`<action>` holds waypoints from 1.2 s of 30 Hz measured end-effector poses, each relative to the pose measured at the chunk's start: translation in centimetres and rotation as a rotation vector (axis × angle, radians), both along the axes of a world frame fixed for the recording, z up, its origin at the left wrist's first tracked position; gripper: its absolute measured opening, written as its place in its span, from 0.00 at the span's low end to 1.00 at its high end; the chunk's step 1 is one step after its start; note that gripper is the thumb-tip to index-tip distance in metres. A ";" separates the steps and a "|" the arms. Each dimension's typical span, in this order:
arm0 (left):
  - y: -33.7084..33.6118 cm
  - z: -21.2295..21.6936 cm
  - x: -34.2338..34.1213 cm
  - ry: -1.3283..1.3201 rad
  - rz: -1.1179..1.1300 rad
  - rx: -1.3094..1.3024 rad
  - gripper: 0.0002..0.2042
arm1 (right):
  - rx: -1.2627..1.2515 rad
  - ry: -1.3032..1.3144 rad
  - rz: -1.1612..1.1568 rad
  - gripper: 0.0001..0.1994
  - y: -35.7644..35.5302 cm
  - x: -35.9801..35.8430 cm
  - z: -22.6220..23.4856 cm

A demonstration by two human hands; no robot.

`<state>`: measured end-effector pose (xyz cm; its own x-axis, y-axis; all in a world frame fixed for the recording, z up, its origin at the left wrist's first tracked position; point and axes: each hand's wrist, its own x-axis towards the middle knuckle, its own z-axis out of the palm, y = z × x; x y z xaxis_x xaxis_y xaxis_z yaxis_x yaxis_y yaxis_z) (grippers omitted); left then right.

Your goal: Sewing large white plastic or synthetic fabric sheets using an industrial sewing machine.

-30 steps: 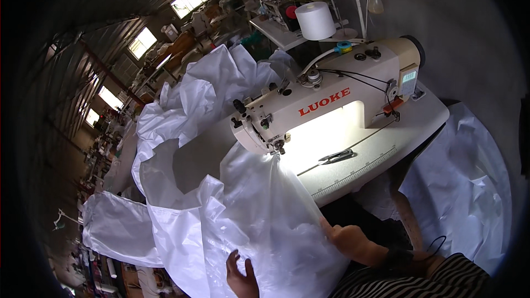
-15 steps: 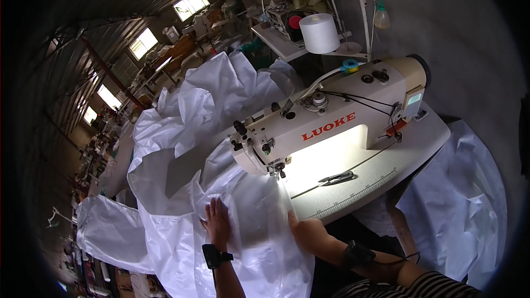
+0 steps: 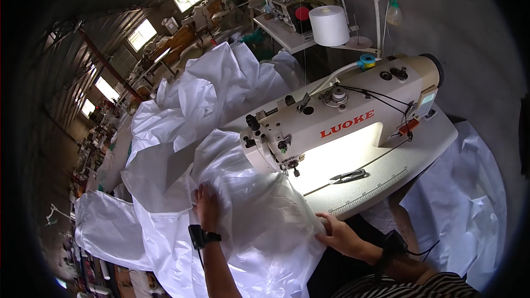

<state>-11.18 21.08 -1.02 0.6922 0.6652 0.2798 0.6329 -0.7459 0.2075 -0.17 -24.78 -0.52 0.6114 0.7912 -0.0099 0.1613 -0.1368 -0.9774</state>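
Note:
Glossy white sheet material point(image 3: 254, 215) spreads in loose folds in front of me, and part of it passes under the needle end of a white sewing machine point(image 3: 331, 127). My left hand point(image 3: 207, 208) lies on the sheet beside a raised fold, fingers pointing away from me; its palm is hidden. At the sheet's right edge, close to the front of the machine bed, my right hand point(image 3: 342, 236) pinches the material between thumb and fingers. Thread snips point(image 3: 349, 176) rest on the lit machine bed, to the right of the needle.
A large white thread cone point(image 3: 329, 26) stands behind the machine. More white sheeting point(image 3: 450, 204) hangs at the right, and a big crumpled heap point(image 3: 215, 85) lies beyond the machine's left end. Another worktable point(image 3: 281, 33) stands at the back.
My right hand has shifted right and taken the sheet's edge out with it. My left hand has slid slightly left. The machine appears farther right as the view shifts.

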 end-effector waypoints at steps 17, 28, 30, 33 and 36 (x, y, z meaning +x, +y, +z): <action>-18.2 7.9 -5.3 -0.303 -0.286 -0.156 0.14 | -0.150 0.602 0.097 0.17 -12.3 -3.6 -6.7; -38.9 3.6 -6.5 -0.254 -0.408 -0.229 0.02 | -0.382 0.158 0.148 0.28 -10.1 -2.3 -2.0; -41.6 2.6 -5.4 -0.280 -0.509 -0.398 0.03 | -0.255 -0.107 0.021 0.30 -8.1 -2.0 -1.3; -43.7 2.0 -5.0 0.012 -0.592 -0.453 0.05 | -0.237 -0.379 -0.065 0.27 -5.9 -1.8 -0.6; -41.8 3.1 -5.9 0.100 -0.896 -0.760 0.02 | -0.211 -0.739 -0.107 0.27 -5.7 -2.1 -0.5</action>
<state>-17.06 -20.72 2.12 0.9934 -0.0973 -0.0607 -0.0155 -0.6387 0.7693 -2.30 -30.48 -1.03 0.5907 0.7545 0.2860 0.7366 -0.3596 -0.5728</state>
